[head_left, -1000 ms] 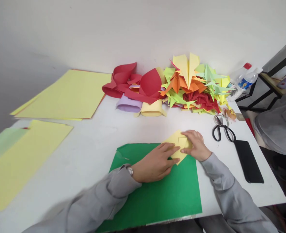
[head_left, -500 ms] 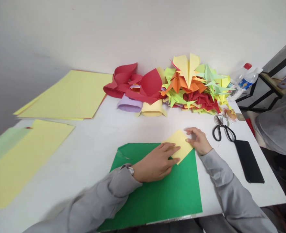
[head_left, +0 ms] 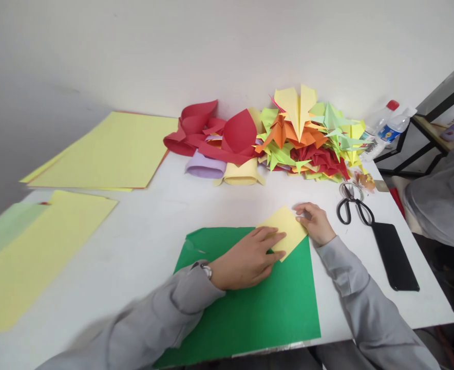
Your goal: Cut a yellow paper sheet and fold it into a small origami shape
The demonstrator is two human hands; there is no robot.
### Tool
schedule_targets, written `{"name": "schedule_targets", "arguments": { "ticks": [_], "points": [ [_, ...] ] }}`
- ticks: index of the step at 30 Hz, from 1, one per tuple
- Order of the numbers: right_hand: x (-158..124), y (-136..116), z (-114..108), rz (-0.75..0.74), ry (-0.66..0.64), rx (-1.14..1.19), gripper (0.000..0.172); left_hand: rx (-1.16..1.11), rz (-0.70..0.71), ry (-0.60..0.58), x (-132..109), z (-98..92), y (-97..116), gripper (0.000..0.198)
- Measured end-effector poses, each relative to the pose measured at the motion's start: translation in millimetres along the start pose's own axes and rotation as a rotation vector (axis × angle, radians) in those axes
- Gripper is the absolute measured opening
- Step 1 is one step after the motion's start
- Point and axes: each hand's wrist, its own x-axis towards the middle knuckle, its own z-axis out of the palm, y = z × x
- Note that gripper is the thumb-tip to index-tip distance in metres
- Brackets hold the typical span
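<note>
A small sheet of pale yellow paper [head_left: 288, 228] lies at a slant over the top right part of a green board [head_left: 273, 313]. My left hand [head_left: 246, 257] rests flat across its left side, fingers stretched out and pressing it down. At the paper's right edge is my right hand [head_left: 316, 223], with bent fingers. Its thumb touches the edge, and a gap shows between thumb and forefinger. Whether the other fingers of this hand touch the paper is hidden.
Black-handled scissors [head_left: 356, 205] and a black flat object [head_left: 395, 257] lie right. Behind are folded paper shapes [head_left: 300, 136], red paper forms [head_left: 237, 136] and bottles [head_left: 391, 131]. Large yellow sheets [head_left: 107, 154] lie left. Another person's grey clothing [head_left: 442, 200] shows beyond the table's right edge.
My right thumb has shifted very slightly along the paper's edge. My left hand and the paper stay where they were.
</note>
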Motion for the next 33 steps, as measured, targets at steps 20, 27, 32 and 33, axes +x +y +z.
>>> {"name": "schedule_targets", "arguments": {
  "ticks": [20, 27, 32, 33],
  "points": [
    [-3, -9, -8, -0.046, -0.111, -0.159, 0.042, -0.016, -0.017, 0.049, -1, 5.1, 4, 0.030],
    [-9, -15, -6, -0.087, -0.199, -0.354, 0.064, -0.052, 0.009, 0.029, 2, 9.5, 7, 0.030],
    [-11, -16, -7, -0.113, -0.217, -0.333, 0.068, -0.001, 0.036, 0.041, 6, 13.1, 9, 0.030],
    [-11, -16, -7, -0.115, -0.220, -0.326, 0.069, 0.014, 0.039, 0.045, 6, 13.7, 10, 0.030]
  ]
}}
